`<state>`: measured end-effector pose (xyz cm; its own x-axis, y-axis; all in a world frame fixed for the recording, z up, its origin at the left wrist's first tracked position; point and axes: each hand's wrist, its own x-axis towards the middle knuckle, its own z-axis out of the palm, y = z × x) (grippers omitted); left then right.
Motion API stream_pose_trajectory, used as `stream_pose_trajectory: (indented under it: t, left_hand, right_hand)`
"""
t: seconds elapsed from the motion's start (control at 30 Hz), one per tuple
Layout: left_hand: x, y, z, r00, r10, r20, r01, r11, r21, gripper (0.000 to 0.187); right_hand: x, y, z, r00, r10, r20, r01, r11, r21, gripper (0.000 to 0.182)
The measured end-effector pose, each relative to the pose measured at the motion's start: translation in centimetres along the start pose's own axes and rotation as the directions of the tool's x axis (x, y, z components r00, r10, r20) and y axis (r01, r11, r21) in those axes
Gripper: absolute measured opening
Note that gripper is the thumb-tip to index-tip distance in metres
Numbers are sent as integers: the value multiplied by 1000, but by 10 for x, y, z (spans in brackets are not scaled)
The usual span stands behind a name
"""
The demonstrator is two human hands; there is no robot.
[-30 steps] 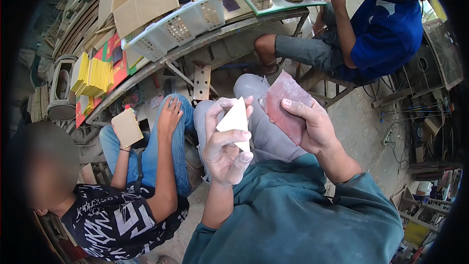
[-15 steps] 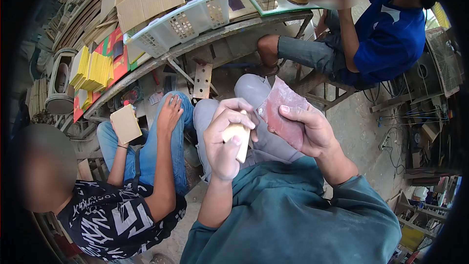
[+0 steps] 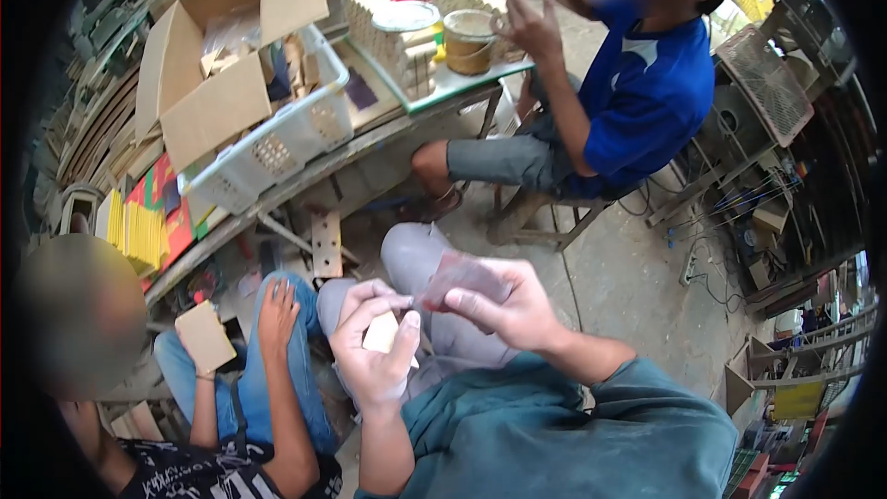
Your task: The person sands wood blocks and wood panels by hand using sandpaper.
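My left hand [image 3: 377,351] is closed around a small pale wooden piece [image 3: 381,333], held over my lap with the fingers bent over it. Just to its right, my right hand [image 3: 506,310] grips a reddish-brown sheet of sandpaper [image 3: 465,285] between thumb and fingers. The sheet's left edge comes close to my left fingertips; whether they touch is unclear. Part of the wooden piece is hidden by my left fingers and thumb.
At the left, a seated person in jeans holds a flat tan block [image 3: 205,337]. Beyond is a bench with a white crate [image 3: 268,143], a cardboard box [image 3: 217,111], yellow pieces [image 3: 139,229] and a bucket [image 3: 468,42]. Another person in a blue shirt [image 3: 637,92] sits at the upper right.
The view has swung up and to the right, showing more of the bench. The sandpaper has turned flatter and sits nearer my left fingers. The wooden piece is tilted differently in my left hand.
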<state>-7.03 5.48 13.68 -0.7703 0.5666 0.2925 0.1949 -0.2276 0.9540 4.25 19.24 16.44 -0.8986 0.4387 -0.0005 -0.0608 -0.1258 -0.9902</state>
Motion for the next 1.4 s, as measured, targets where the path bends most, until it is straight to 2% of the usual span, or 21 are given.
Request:
stream_pose_trajectory:
  t: [0.03,0.07,0.13,0.2,0.4,0.47,0.57,0.7,0.77,0.87,1.0,1.07,1.1,1.13,1.2,1.23,1.27,1.33,1.4]
  left_hand:
    - [-1,-3,0,1000,-6,-1,6,1000,14,15]
    - [-2,-7,0,1000,-14,-6,15,999,31,16]
    - [-1,-11,1,1000,18,-3,-18,999,49,16]
    - [0,-12,0,999,45,1,-45,997,70,16]
    - [-2,-13,-2,998,-56,7,56,996,63,15]
    - [-3,-11,-3,994,-106,16,106,994,8,15]
    - [-4,-17,-8,996,-83,38,84,996,-11,14]
    - [-5,-22,-13,996,-60,61,60,998,14,13]
    - [-5,-21,-12,984,-170,54,172,984,-52,12]
    - [-7,-26,-14,965,-256,50,259,965,-45,11]
    - [-11,-40,-11,969,-245,28,246,969,-32,20]
    - [-8,-39,-4,876,-470,-112,365,795,-485,31]
    - [-9,-46,-6,887,-451,-95,289,705,-648,33]
    - [-11,-48,-5,889,-448,-93,288,707,-646,33]
    - [-14,-49,-3,814,-575,-79,308,543,-781,30]
    - [-17,-53,-2,803,-594,-52,311,491,-814,31]
    - [-19,-55,0,802,-595,-51,313,492,-812,31]
    - [-22,-58,7,844,-529,-86,298,596,-746,38]
    - [-23,-66,13,833,-534,-141,291,640,-711,44]
  right_hand:
    - [4,14,4,983,-179,-29,177,982,-67,15]
    - [-1,18,0,974,-225,-19,215,952,-217,15]
    - [-1,13,1,968,-244,55,249,924,-291,15]
    - [1,14,1,961,-268,62,274,909,-315,16]
    - [4,14,-1,981,-187,47,192,943,-273,17]
    - [5,17,-2,983,-175,49,182,944,-274,16]
    - [5,18,-4,991,-111,77,128,954,-271,14]
    - [9,23,-4,986,-135,95,152,968,-198,17]
    - [9,24,-6,993,-76,92,95,970,-223,17]
    - [11,31,-8,991,-81,105,105,964,-243,17]
    - [16,40,-7,992,-101,77,116,969,-220,15]
    - [18,50,-9,1000,-4,30,5,999,-41,19]
    - [20,55,-10,999,-7,31,9,999,-39,19]
    - [22,59,-12,999,4,42,-3,1000,-8,20]
    - [21,62,-12,999,13,47,-14,1000,27,21]
    - [21,62,-11,994,82,71,-88,992,89,21]
    - [20,63,-9,984,148,101,-163,975,149,21]
    - [18,65,-5,978,180,108,-195,971,140,27]
    - [15,60,-3,931,307,197,-324,944,63,34]
